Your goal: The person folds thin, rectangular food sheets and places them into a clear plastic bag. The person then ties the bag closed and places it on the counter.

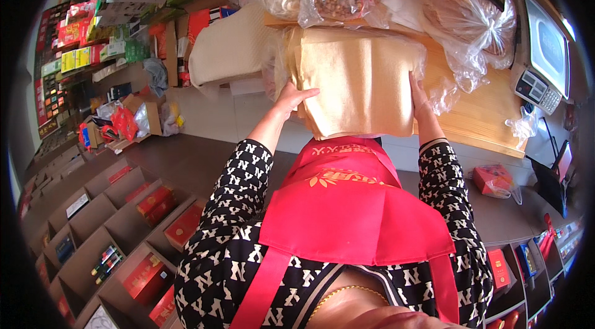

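Note:
A thick stack of thin tan sheets, perhaps a flat food, is held up in front of the red apron at the edge of the wooden counter. My left hand grips its left edge, thumb over the front face and fingers mostly behind. On the opposite side, my right hand holds the right edge, its fingers partly hidden. Clear plastic film shows along the stack's upper and right edges. How far the film wraps the stack cannot be told.
Behind the stack lie clear bags of brown nut-like pieces and a large knotted plastic bag of flat tan sheets. A weighing scale stands right. White quilted cloth lies left. Compartment shelves with red boxes stand behind me.

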`<state>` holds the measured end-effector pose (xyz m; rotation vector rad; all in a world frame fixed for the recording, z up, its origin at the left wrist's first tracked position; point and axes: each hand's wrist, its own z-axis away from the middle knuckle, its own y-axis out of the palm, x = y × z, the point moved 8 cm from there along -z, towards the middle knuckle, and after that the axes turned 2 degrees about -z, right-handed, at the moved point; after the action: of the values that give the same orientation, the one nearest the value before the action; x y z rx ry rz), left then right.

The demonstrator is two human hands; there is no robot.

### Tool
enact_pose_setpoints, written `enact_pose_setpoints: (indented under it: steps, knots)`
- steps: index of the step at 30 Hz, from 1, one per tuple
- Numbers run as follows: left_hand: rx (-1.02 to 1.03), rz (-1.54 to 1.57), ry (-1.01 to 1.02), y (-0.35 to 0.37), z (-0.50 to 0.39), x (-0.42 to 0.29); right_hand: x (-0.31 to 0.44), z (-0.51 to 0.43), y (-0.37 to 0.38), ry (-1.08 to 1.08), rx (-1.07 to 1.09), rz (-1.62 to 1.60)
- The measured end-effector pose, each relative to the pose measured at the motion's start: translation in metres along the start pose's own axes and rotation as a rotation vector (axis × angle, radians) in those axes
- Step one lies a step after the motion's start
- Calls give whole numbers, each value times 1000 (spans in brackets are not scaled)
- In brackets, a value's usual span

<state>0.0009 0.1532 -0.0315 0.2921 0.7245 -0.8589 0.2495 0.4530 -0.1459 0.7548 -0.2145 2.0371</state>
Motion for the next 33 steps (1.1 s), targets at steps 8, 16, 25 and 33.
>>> enact_pose_setpoints:
  steps: [8, 16, 25, 33]
  knots:
    - [-360, -302, 286, -48, -25, 41, 6, 50, 36, 147, 179, -264]
    - [-221, 71, 267, -19, -5, -6, 21, 60, 31, 62, 96, -234]
    - [-231, 45, 118, 10, 8, -33, 31, 82, 57, 105, 279, -391]
    - [-535, -518, 354, 106, 47, -68, 0, 86, -30, 195, 228, -562]
